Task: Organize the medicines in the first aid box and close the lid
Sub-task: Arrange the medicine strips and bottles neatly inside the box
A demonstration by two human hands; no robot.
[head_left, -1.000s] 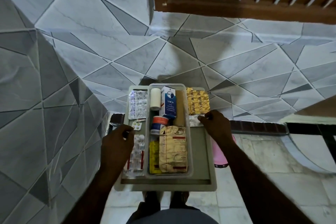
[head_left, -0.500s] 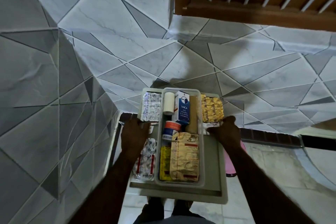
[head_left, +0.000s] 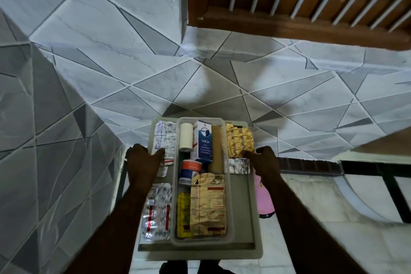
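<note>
I hold a grey first aid box point(head_left: 242, 218) in front of me, lid not seen. My left hand point(head_left: 142, 162) grips its left rim, thumb on a silver blister pack point(head_left: 165, 137). My right hand point(head_left: 265, 162) grips the right rim beside a gold blister pack point(head_left: 239, 140). A clear inner tray point(head_left: 201, 119) holds a white roll point(head_left: 186, 137), a blue-white carton point(head_left: 203, 140), an orange-lidded jar point(head_left: 191, 168), a large gold strip point(head_left: 208, 204) and a yellow strip point(head_left: 183, 213). A silver-red blister pack point(head_left: 156, 211) lies at the left.
A grey-and-white tiled wall point(head_left: 111, 62) fills the view ahead and to the left. A wooden window frame point(head_left: 289, 26) sits at the upper right. A pink object point(head_left: 264, 202) and a black frame point(head_left: 378, 169) lie below right of the box.
My left hand has slid toward the far end of the box's left side, reaching the silver blister pack. The box sits a little more to the right in view.
</note>
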